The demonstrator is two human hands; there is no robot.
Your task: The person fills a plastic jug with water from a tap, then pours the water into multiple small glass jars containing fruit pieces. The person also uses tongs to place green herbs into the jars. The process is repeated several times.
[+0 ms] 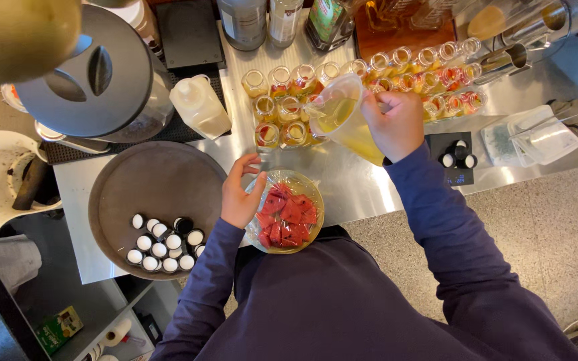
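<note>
Tilting pitcher (342, 120) in right hand (396, 124), bowl (287, 210) at counter edge (362, 217).

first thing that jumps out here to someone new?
The right hand tipping a clear jug of yellow liquid over rows of small glass bottles at the back of the steel counter. Next, the bowl of red pieces under film at the counter's near edge, the left hand on its rim. Left of it, a round brown tray with black and white caps.
</note>
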